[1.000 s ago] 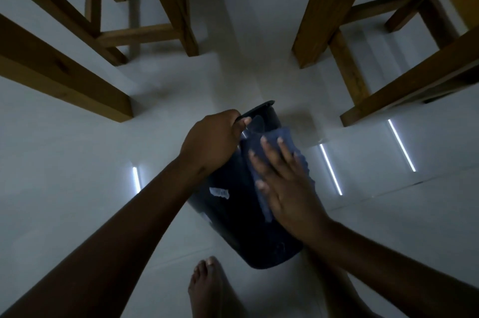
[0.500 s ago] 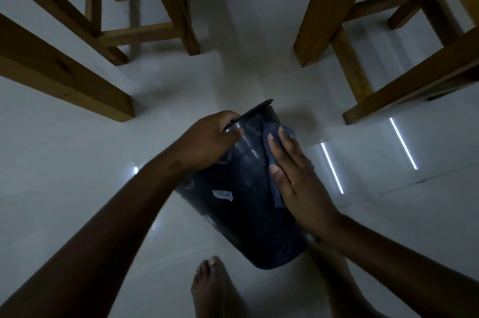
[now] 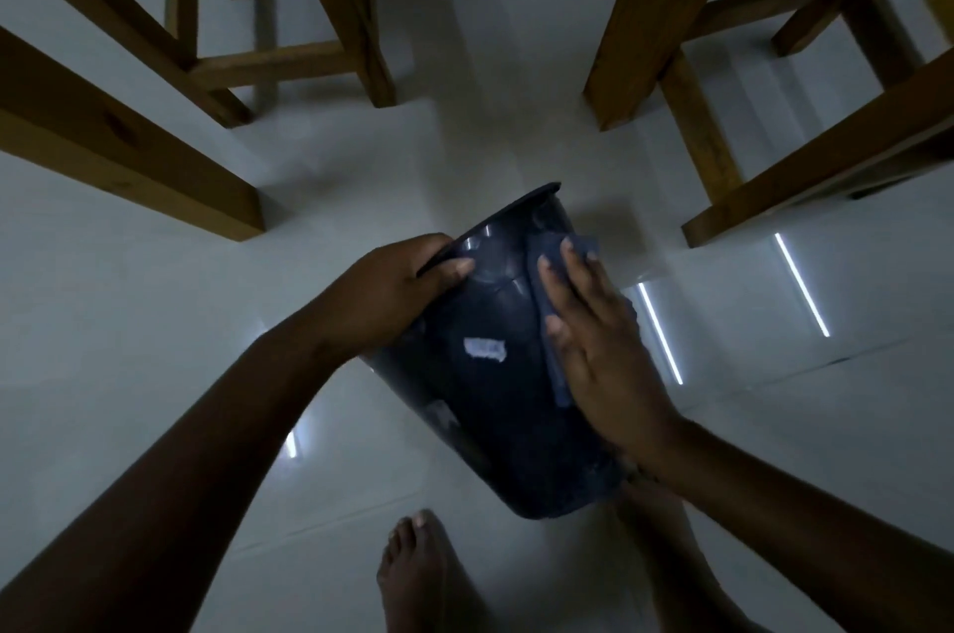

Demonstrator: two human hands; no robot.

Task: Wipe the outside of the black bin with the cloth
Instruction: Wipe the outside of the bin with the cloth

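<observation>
The black bin [image 3: 495, 405] is held tilted above the floor, its rim pointing away from me and its base towards my feet. A torn white label remnant [image 3: 484, 349] shows on its side. My left hand [image 3: 397, 286] grips the rim at the bin's left, thumb on the outside. My right hand [image 3: 593, 338] lies flat on the bin's right side, pressing a dark blue cloth [image 3: 555, 322] against the outer wall. Most of the cloth is hidden under my palm; one corner sticks out past my fingertips.
Wooden furniture legs stand on the pale tiled floor: one set at the left [image 3: 129, 142], a stool behind it [image 3: 289, 59], another set at the right [image 3: 722, 80]. My bare foot [image 3: 418, 575] is just below the bin. Bright light reflections streak the tiles [image 3: 661, 333].
The bin has turned so more of its labelled side faces me. My right hand with the cloth has slid rightwards across the bin's wall. My left hand kept its grip on the rim.
</observation>
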